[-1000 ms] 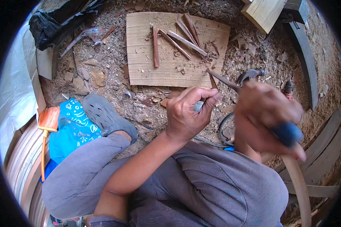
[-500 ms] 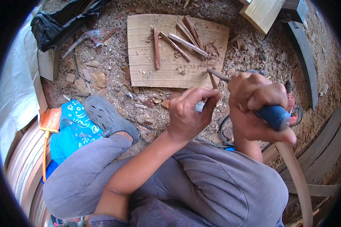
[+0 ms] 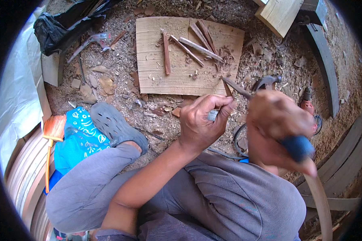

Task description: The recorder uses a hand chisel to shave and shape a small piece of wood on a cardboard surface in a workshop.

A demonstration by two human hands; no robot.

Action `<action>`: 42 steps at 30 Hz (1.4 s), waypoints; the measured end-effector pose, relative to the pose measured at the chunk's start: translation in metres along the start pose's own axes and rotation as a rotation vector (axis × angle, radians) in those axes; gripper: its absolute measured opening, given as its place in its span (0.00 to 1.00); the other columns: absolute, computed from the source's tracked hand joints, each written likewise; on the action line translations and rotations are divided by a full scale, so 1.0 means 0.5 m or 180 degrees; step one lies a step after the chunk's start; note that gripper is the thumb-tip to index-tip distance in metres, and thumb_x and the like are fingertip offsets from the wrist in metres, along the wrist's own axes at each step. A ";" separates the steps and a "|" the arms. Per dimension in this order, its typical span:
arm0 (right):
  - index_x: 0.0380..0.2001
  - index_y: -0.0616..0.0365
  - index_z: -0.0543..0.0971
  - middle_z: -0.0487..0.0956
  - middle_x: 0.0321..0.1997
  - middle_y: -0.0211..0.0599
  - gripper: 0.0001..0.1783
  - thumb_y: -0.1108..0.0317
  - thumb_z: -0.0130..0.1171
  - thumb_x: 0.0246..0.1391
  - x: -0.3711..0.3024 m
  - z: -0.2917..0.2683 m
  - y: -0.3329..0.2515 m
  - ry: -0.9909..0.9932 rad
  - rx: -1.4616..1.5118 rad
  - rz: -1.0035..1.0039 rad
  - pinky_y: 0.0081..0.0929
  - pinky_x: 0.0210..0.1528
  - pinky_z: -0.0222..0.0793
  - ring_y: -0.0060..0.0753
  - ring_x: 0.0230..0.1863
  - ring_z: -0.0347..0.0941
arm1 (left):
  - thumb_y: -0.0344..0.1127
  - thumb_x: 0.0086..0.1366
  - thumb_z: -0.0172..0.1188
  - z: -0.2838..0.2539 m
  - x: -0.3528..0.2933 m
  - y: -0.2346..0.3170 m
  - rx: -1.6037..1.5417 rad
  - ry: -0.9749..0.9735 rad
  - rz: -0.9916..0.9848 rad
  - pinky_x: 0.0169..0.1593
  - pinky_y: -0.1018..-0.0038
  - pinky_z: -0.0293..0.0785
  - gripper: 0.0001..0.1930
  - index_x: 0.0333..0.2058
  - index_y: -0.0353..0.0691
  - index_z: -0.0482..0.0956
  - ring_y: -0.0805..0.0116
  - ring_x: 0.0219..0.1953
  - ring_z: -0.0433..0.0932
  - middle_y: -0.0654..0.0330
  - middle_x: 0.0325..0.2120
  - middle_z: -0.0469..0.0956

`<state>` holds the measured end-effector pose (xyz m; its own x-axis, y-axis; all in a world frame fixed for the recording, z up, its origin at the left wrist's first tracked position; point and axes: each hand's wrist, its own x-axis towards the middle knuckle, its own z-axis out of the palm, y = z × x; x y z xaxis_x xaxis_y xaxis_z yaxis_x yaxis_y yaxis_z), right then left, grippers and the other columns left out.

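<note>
Looking down, I see my left hand pinching a thin wooden stick at its near end, fingers closed, its tip over the near edge of the flat wooden board on the sawdust floor. My right hand is fisted around a blue-handled tool; the working end is blurred, possibly a blade. I'd judge the stick light, stiff and easily snapped, best gripped low, close to the cut. More sticks lie on the board.
</note>
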<state>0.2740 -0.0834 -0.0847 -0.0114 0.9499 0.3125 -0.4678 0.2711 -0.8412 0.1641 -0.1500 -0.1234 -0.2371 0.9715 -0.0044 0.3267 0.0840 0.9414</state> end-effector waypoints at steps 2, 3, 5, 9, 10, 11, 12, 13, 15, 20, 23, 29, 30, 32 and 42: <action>0.22 0.55 0.69 0.65 0.15 0.31 0.48 0.12 0.46 0.49 -0.010 -0.017 0.022 -0.0056 -0.0296 -0.0006 0.29 0.16 0.53 0.29 0.14 0.59 | 0.33 0.62 0.73 0.001 0.004 -0.001 0.0022 0.0027 -0.0037 0.32 0.68 0.80 0.06 0.32 0.40 0.84 0.59 0.29 0.87 0.56 0.28 0.86; 0.23 0.55 0.69 0.65 0.15 0.31 0.49 0.12 0.45 0.50 -0.014 -0.026 0.033 -0.0113 -0.0587 0.0001 0.29 0.17 0.53 0.29 0.14 0.59 | 0.33 0.62 0.73 -0.002 0.002 0.000 -0.0052 -0.0032 -0.0187 0.32 0.68 0.81 0.06 0.32 0.40 0.84 0.60 0.30 0.87 0.56 0.28 0.86; 0.23 0.56 0.67 0.64 0.15 0.30 0.48 0.13 0.42 0.54 -0.010 -0.016 0.035 -0.0137 -0.0824 -0.0097 0.28 0.17 0.53 0.28 0.15 0.60 | 0.35 0.62 0.73 -0.012 -0.004 -0.004 0.0181 -0.0103 -0.0041 0.33 0.69 0.81 0.07 0.31 0.41 0.84 0.60 0.29 0.87 0.57 0.27 0.86; 0.26 0.53 0.66 0.62 0.15 0.28 0.46 0.14 0.42 0.55 0.011 -0.030 -0.011 0.0103 -0.0386 -0.0172 0.27 0.20 0.51 0.26 0.16 0.56 | 0.35 0.62 0.73 -0.011 -0.002 -0.005 0.0060 -0.0098 -0.0103 0.33 0.69 0.81 0.07 0.31 0.41 0.85 0.61 0.29 0.87 0.58 0.28 0.86; 0.26 0.53 0.66 0.62 0.15 0.28 0.46 0.14 0.42 0.55 0.014 -0.031 -0.026 0.0119 -0.0414 -0.0186 0.27 0.20 0.51 0.26 0.16 0.56 | 0.35 0.62 0.73 -0.016 -0.005 -0.002 0.0039 -0.0125 -0.0092 0.33 0.69 0.81 0.07 0.31 0.41 0.85 0.61 0.29 0.87 0.58 0.28 0.86; 0.27 0.52 0.66 0.61 0.16 0.27 0.45 0.15 0.43 0.55 0.019 -0.034 -0.038 0.0144 -0.0345 -0.0055 0.27 0.20 0.51 0.25 0.16 0.55 | 0.35 0.62 0.73 -0.021 -0.008 -0.001 -0.0003 -0.0184 -0.0306 0.33 0.69 0.81 0.06 0.32 0.41 0.85 0.62 0.30 0.87 0.58 0.28 0.87; 0.28 0.51 0.66 0.60 0.16 0.27 0.44 0.15 0.43 0.55 0.023 -0.036 -0.048 0.0168 -0.0278 0.0075 0.27 0.20 0.51 0.24 0.16 0.54 | 0.34 0.63 0.72 -0.023 -0.008 0.000 -0.0045 -0.0242 -0.0519 0.34 0.69 0.82 0.05 0.33 0.41 0.86 0.62 0.30 0.87 0.58 0.29 0.87; 0.28 0.49 0.65 0.60 0.16 0.27 0.42 0.15 0.44 0.56 0.023 -0.036 -0.052 0.0170 -0.0320 0.0138 0.26 0.21 0.51 0.23 0.16 0.54 | 0.33 0.63 0.72 -0.023 -0.004 0.002 -0.0088 -0.0213 -0.0541 0.35 0.70 0.82 0.05 0.34 0.40 0.87 0.64 0.31 0.87 0.58 0.30 0.87; 0.28 0.49 0.65 0.60 0.16 0.27 0.42 0.16 0.44 0.56 0.021 -0.035 -0.050 0.0156 -0.0349 0.0125 0.26 0.21 0.52 0.23 0.16 0.55 | 0.33 0.62 0.72 -0.033 0.003 0.001 0.0069 -0.0277 -0.0315 0.35 0.70 0.83 0.05 0.34 0.39 0.87 0.64 0.31 0.87 0.58 0.30 0.87; 0.28 0.48 0.66 0.61 0.15 0.25 0.39 0.18 0.46 0.58 0.036 -0.017 -0.051 0.0139 -0.0173 -0.0104 0.24 0.17 0.50 0.22 0.14 0.55 | 0.33 0.61 0.73 -0.030 0.007 0.009 0.0131 -0.0393 -0.0275 0.34 0.70 0.82 0.05 0.33 0.40 0.88 0.63 0.30 0.88 0.57 0.28 0.87; 0.27 0.48 0.67 0.61 0.14 0.24 0.37 0.22 0.48 0.61 0.043 -0.005 -0.062 0.0094 -0.0313 -0.0105 0.22 0.15 0.48 0.21 0.13 0.54 | 0.33 0.61 0.74 -0.018 0.003 0.013 0.0059 -0.0386 -0.0385 0.32 0.69 0.81 0.05 0.32 0.40 0.87 0.62 0.29 0.87 0.57 0.28 0.87; 0.26 0.51 0.70 0.64 0.14 0.26 0.38 0.24 0.48 0.63 0.030 -0.005 -0.023 -0.0249 -0.0143 -0.0002 0.24 0.12 0.51 0.22 0.10 0.57 | 0.34 0.60 0.74 -0.013 0.002 0.008 0.0173 -0.0273 -0.0192 0.30 0.68 0.79 0.06 0.31 0.42 0.85 0.60 0.28 0.86 0.57 0.27 0.86; 0.25 0.51 0.70 0.64 0.14 0.27 0.39 0.23 0.48 0.62 0.030 0.003 -0.015 -0.0162 -0.0235 0.0045 0.25 0.12 0.51 0.23 0.10 0.58 | 0.34 0.60 0.74 -0.013 0.005 0.008 0.0217 -0.0254 -0.0153 0.30 0.68 0.80 0.06 0.31 0.42 0.85 0.60 0.28 0.86 0.57 0.26 0.86; 0.25 0.52 0.70 0.64 0.13 0.27 0.39 0.22 0.47 0.61 0.031 0.001 -0.011 -0.0220 -0.0269 0.0053 0.25 0.12 0.51 0.23 0.10 0.57 | 0.34 0.60 0.74 -0.009 0.011 0.011 0.0122 -0.0223 -0.0186 0.30 0.68 0.80 0.06 0.31 0.42 0.85 0.60 0.28 0.86 0.57 0.26 0.86; 0.24 0.51 0.68 0.61 0.12 0.24 0.40 0.21 0.45 0.61 0.025 0.007 0.003 -0.0439 -0.0300 -0.0044 0.25 0.14 0.52 0.21 0.11 0.57 | 0.33 0.60 0.76 -0.020 0.007 0.007 0.0121 -0.0291 -0.0319 0.33 0.70 0.81 0.09 0.33 0.37 0.86 0.63 0.30 0.87 0.54 0.28 0.87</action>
<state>0.2702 -0.0717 -0.0808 -0.1299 0.9173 0.3764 -0.3838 0.3035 -0.8721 0.1551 -0.1486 -0.1167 -0.1865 0.9738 -0.1300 0.3404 0.1882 0.9213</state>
